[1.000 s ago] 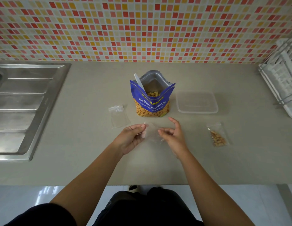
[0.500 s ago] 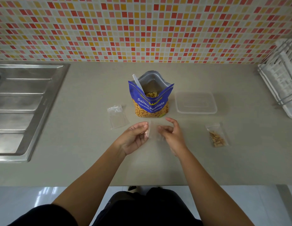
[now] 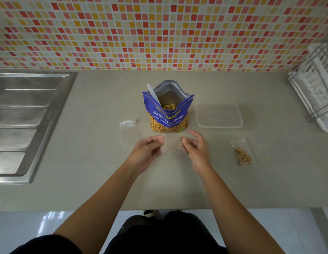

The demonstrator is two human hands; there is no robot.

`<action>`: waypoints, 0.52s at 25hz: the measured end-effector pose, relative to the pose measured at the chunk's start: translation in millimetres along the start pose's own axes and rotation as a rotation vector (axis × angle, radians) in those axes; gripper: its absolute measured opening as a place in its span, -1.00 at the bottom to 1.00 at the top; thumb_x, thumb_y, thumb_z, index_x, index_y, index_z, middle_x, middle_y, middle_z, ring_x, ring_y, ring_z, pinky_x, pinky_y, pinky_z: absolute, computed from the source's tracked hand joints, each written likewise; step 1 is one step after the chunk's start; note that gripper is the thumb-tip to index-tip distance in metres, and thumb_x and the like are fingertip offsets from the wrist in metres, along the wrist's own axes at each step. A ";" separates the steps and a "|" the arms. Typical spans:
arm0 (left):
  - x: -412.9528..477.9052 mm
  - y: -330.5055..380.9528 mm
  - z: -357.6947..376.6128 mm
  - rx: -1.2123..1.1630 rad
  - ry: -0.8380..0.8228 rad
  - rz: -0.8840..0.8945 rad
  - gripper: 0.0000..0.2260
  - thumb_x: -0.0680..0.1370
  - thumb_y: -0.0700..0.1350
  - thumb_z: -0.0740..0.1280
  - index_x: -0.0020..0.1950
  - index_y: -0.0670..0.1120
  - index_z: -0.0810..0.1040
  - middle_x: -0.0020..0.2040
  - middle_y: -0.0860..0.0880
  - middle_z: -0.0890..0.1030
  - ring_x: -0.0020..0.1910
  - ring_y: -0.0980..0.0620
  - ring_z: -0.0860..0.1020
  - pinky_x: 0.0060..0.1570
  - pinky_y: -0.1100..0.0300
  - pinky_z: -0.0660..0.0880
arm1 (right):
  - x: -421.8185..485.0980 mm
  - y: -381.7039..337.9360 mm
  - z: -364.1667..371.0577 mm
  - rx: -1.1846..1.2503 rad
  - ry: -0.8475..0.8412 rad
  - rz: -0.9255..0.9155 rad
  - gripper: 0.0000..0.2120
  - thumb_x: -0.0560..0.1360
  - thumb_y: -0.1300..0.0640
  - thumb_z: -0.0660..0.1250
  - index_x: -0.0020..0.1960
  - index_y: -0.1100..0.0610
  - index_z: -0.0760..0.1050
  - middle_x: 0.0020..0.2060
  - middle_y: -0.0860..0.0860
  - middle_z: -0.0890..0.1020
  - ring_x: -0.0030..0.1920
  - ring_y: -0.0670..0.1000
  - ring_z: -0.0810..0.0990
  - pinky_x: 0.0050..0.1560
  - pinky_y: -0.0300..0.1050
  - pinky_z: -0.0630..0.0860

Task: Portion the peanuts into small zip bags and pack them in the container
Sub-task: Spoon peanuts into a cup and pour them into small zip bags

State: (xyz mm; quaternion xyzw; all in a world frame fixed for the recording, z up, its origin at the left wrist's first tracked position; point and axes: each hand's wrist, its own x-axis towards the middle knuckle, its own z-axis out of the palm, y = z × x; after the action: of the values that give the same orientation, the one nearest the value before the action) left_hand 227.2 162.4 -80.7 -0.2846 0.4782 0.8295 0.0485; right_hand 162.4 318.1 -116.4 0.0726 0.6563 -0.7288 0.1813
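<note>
Two hands: the left hand (image 3: 147, 152) and the right hand (image 3: 195, 149) hang close together over the bench (image 3: 86, 162)
Grip: each hand pinches one side edge of the empty zip bag (image 3: 171, 144) with curled fingers
Where the bag is: in the air between the hands, just in front of the peanut pouch (image 3: 168, 118)
Which way it lies: long side runs left to right, hand to hand; a thicker strip by the left hand may be the zip mouth; too see-through to be sure
Pouch: stands up, mouth open to the top, straight past the bag
In the pouch: a white spoon (image 3: 153, 93) stands inside; its handle leans up and left, so the left hand is nearer
Next, I think: pull the mouth open, turn it up, then reach forward for the spoon
Done so far: one filled bag (image 3: 243, 153) lies flat, well apart to the right of the right hand; the container (image 3: 219, 125) sits past it, no bags inside
Spare: spare bags (image 3: 130, 132) lie flat left of the pouch
</note>
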 end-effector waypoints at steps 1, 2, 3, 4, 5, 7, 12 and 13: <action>3.1 -0.1 -6.2 0.214 0.086 0.070 -0.89 0.53 -0.28 0.31 -0.09 -0.12 0.61 -0.33 0.00 0.55 -0.36 0.14 0.49 -0.27 0.37 0.51 | 0.4 -1.4 -3.2 -0.003 0.009 0.011 -0.59 0.48 0.24 0.36 0.28 0.09 0.34 -0.19 0.03 0.62 -0.27 -0.15 0.61 -0.26 -0.35 0.51; 5.5 0.1 -11.3 0.416 0.148 0.135 -0.89 0.53 -0.27 0.31 -0.05 -0.11 0.61 -0.31 -0.02 0.54 -0.32 0.09 0.49 -0.21 0.33 0.51 | 0.3 -3.1 -5.2 -0.019 0.002 0.023 -0.58 0.47 0.23 0.38 0.27 0.10 0.34 -0.20 0.03 0.61 -0.26 -0.12 0.60 -0.29 -0.37 0.49; 6.5 1.1 -14.3 0.552 0.171 0.179 -0.88 0.53 -0.26 0.32 -0.01 -0.11 0.61 -0.30 -0.03 0.54 -0.29 0.06 0.49 -0.17 0.28 0.50 | -0.4 -5.1 -5.5 -0.029 -0.022 0.034 -0.58 0.46 0.23 0.39 0.27 0.11 0.34 -0.21 0.02 0.61 -0.25 -0.10 0.59 -0.31 -0.38 0.48; 6.9 2.4 -16.3 0.597 0.164 0.181 -0.87 0.53 -0.24 0.32 0.03 -0.12 0.61 -0.29 -0.04 0.53 -0.28 0.05 0.49 -0.16 0.26 0.50 | -0.6 -6.4 -5.1 -0.031 -0.051 0.043 -0.58 0.45 0.24 0.39 0.26 0.11 0.35 -0.22 0.02 0.60 -0.25 -0.09 0.58 -0.29 -0.37 0.48; 6.1 4.1 -16.2 0.551 0.130 0.142 -0.87 0.53 -0.24 0.32 0.05 -0.13 0.60 -0.28 -0.03 0.52 -0.28 0.07 0.49 -0.19 0.27 0.50 | -0.9 -8.1 -3.9 -0.021 -0.078 0.050 -0.59 0.45 0.27 0.38 0.25 0.11 0.37 -0.23 0.01 0.60 -0.25 -0.10 0.59 -0.26 -0.36 0.50; 2.0 9.4 -11.2 0.408 0.031 0.034 -0.90 0.52 -0.26 0.34 0.00 -0.14 0.59 -0.28 -0.04 0.51 -0.31 0.10 0.50 -0.30 0.35 0.48 | -1.1 -11.9 -1.4 0.013 -0.114 0.063 -0.62 0.45 0.31 0.37 0.22 0.09 0.40 -0.25 0.00 0.62 -0.26 -0.13 0.62 -0.18 -0.30 0.54; 7.9 19.3 -14.1 0.703 0.130 0.143 -0.87 0.51 -0.21 0.33 -0.21 -0.03 0.55 -0.27 -0.01 0.53 -0.32 0.12 0.48 -0.31 0.33 0.38 | -2.6 -20.3 -2.6 0.058 -0.141 0.072 -0.67 0.46 0.33 0.36 0.14 0.05 0.42 -0.31 -0.04 0.66 -0.25 -0.13 0.62 -0.15 -0.26 0.58; 9.6 20.1 -16.3 0.740 0.144 0.166 -0.87 0.51 -0.19 0.32 -0.22 -0.01 0.54 -0.27 0.00 0.54 -0.30 0.11 0.47 -0.29 0.30 0.37 | -3.0 -20.7 -3.9 0.049 -0.140 0.069 -0.66 0.45 0.32 0.37 0.16 0.06 0.42 -0.30 -0.04 0.66 -0.24 -0.13 0.63 -0.14 -0.25 0.59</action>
State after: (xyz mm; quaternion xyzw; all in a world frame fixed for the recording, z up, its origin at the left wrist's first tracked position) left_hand 219.1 136.4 -76.5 -0.2658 0.7689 0.5796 0.0468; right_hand 157.2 324.0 -96.6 0.0484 0.6210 -0.7414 0.2498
